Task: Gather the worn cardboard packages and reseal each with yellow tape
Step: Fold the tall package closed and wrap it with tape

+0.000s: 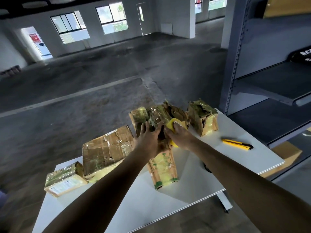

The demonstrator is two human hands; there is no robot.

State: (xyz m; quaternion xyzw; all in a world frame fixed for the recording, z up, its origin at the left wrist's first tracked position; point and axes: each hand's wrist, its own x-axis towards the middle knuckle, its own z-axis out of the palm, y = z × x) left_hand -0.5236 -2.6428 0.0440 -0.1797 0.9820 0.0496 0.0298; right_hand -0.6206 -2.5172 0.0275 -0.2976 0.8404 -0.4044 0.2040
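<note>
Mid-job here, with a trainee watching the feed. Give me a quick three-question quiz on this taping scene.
1. Multiple choice: what does the right hand grip? A) a marker B) a yellow tape roll C) a paper label
2. True or false: the yellow utility knife lies on the white table, touched by neither hand.
3. Short answer: which hand lies with spread fingers on the torn package at the middle of the table's far side?
Key: 1 B; 2 true; 3 the left hand.
</note>
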